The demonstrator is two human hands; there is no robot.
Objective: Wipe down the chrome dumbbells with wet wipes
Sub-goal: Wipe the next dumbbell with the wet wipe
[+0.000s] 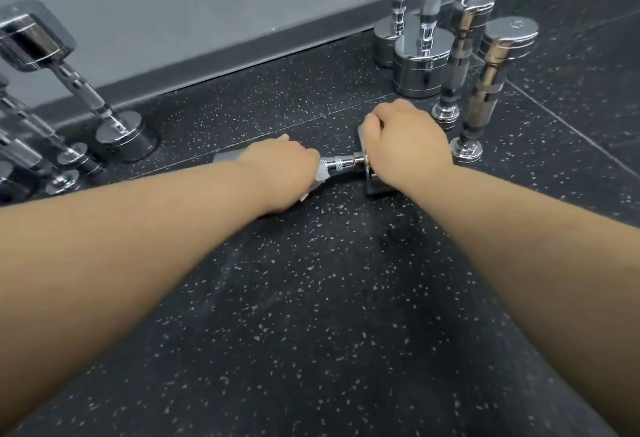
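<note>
Fingers of left hand [280,166] wrapped round wipe [321,176] on dumbbell [341,163] handle; right hand [401,138] gripping its end, near far edge of floor [311,298].

A single view is given, taken by a wide-angle camera worn on the head. The scene is looked at from above, forward and steeply down onto the speckled floor [311,298], and the grey wall [173,3] is caught along the upper edge. The left forearm [121,228] and the right forearm [536,246] are seen reaching in from the lower corners. The lying dumbbell [343,164] is framed close, just above the middle.
</note>
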